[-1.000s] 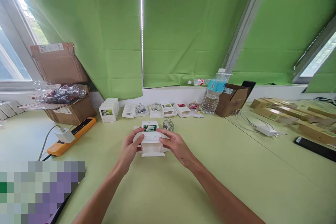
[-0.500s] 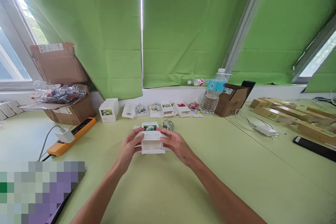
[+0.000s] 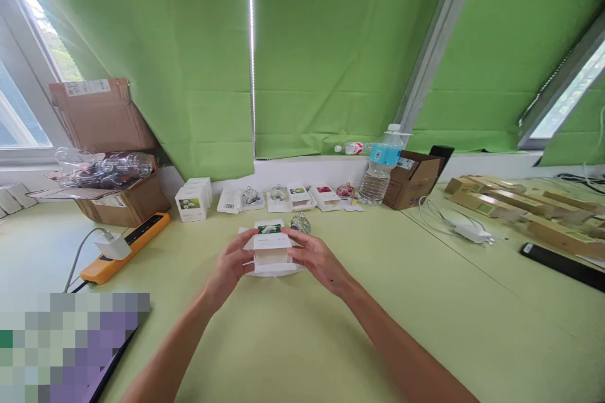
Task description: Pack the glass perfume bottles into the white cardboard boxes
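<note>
A small white cardboard box (image 3: 273, 242) with a green floral picture is held between both hands above the pale green table (image 3: 265, 340). Its near end gapes toward me, and no contents can be made out inside. My left hand (image 3: 235, 258) grips the left side, fingers on the top edge and side. On the opposite side my right hand (image 3: 312, 256) grips it in the same way. White paper or card lies beneath the box, partly hidden by it. Just behind my right fingers sits a clear glass ornament-like bottle (image 3: 300, 223).
Along the back stand stacked white boxes (image 3: 193, 199), small glass bottles (image 3: 278, 192) and a large water bottle (image 3: 382, 167). An orange power strip (image 3: 125, 249) lies left, beside a brown carton (image 3: 123, 201). Kraft boxes (image 3: 524, 201) and a white adapter (image 3: 474, 233) are at right.
The box's near end has tilted slightly and its lower front flap sits a little differently. Both hands keep their hold. The whole view has shifted slightly.
</note>
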A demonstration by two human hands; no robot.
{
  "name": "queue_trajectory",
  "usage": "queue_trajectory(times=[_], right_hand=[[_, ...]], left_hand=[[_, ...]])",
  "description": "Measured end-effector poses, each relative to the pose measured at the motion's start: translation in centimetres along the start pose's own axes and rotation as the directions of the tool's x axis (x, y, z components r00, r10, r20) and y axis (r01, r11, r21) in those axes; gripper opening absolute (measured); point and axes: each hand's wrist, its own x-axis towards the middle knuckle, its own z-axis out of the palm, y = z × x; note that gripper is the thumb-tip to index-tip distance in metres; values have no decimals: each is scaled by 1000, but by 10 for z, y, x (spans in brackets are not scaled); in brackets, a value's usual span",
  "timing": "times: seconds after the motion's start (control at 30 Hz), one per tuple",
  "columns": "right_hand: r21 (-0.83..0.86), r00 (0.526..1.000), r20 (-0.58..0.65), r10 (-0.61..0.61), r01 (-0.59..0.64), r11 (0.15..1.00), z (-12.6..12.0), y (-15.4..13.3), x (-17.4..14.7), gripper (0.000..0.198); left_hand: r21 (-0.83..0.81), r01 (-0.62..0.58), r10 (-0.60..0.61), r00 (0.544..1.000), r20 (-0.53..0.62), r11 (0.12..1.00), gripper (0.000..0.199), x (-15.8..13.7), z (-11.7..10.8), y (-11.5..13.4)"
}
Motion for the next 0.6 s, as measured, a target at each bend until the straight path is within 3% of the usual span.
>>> queue_trajectory(times=[0.6], right_hand=[[-72,999,24,37,-35,997,-8,5,2,71]], left_hand=[[59,-3,-2,996,85,998,54,1,-6,-1]])
